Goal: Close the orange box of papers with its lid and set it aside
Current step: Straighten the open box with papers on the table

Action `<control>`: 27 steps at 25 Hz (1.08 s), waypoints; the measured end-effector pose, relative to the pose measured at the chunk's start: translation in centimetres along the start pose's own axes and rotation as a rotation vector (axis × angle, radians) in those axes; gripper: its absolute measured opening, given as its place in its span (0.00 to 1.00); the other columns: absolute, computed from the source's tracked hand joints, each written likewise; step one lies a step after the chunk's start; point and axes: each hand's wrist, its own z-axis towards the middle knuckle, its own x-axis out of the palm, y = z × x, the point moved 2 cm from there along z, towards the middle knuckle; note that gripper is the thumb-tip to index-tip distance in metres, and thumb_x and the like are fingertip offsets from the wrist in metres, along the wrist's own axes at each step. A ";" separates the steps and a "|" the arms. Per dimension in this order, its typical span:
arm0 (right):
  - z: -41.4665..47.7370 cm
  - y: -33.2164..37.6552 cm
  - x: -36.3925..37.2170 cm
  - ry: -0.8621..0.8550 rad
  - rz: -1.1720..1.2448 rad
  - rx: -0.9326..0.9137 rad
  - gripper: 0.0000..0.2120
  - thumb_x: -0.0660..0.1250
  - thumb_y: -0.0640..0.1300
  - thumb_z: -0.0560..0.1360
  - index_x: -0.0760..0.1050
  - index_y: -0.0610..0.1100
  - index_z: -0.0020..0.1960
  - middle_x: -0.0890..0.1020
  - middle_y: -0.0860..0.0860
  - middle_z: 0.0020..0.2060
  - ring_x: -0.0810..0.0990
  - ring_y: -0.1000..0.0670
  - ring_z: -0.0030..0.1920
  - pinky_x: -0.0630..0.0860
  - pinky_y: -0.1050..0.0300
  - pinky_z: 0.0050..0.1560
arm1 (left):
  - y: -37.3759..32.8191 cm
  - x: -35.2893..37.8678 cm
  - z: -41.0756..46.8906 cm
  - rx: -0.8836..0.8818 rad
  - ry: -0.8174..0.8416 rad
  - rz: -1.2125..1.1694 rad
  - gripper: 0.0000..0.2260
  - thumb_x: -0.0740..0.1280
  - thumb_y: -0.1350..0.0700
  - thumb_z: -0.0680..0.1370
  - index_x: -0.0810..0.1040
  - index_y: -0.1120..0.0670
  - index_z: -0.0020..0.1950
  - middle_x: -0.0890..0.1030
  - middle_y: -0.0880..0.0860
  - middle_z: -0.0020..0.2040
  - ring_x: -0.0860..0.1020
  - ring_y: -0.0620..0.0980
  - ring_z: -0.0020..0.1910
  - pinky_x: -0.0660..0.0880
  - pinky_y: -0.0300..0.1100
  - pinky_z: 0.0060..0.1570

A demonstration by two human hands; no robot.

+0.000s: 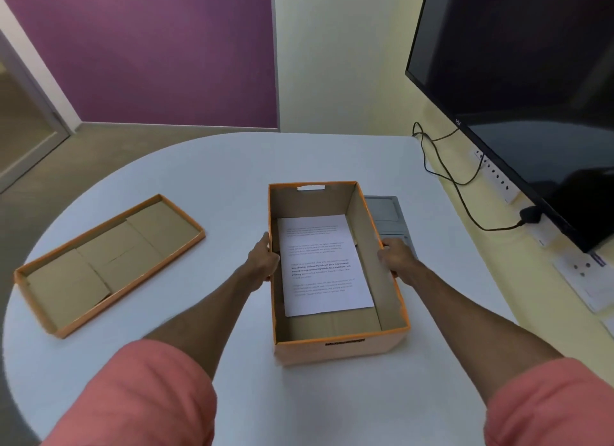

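The orange box [342,349] stands open in the middle of the white table, with a printed white paper [324,266] lying flat inside. My left hand [264,261] grips its left wall and my right hand [397,258] grips its right wall. The orange lid [109,263] lies upside down on the table to the left, its brown inside facing up, apart from the box.
The white round table [206,329] ends near a yellow wall on the right. A grey panel [388,216] sits flush behind the box's right side. A large dark screen [518,80], a black cable [465,196] and wall sockets [498,176] are at right.
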 end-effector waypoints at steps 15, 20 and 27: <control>-11.0 -4.5 4.3 -0.114 -0.005 0.116 0.15 0.56 0.31 0.75 0.76 0.27 0.56 0.81 0.34 0.48 0.79 0.40 0.45 0.76 0.51 0.45 | 6.9 -0.6 -7.0 -0.048 0.089 0.036 0.25 0.55 0.62 0.82 0.54 0.50 0.79 0.63 0.58 0.77 0.71 0.63 0.68 0.76 0.56 0.54; -10.9 -5.9 3.4 -0.114 -0.043 0.109 0.15 0.56 0.31 0.76 0.75 0.29 0.59 0.80 0.33 0.56 0.79 0.34 0.57 0.75 0.41 0.60 | 7.0 1.8 -7.3 -0.039 0.077 0.051 0.24 0.57 0.61 0.82 0.55 0.54 0.78 0.63 0.57 0.77 0.68 0.62 0.71 0.74 0.56 0.57; -10.2 -6.8 3.5 -0.076 -0.042 0.094 0.16 0.54 0.31 0.77 0.73 0.28 0.61 0.79 0.32 0.59 0.78 0.33 0.59 0.75 0.40 0.61 | 7.2 3.1 -6.9 -0.069 0.010 0.099 0.26 0.56 0.62 0.82 0.52 0.56 0.79 0.58 0.57 0.79 0.62 0.61 0.75 0.68 0.55 0.67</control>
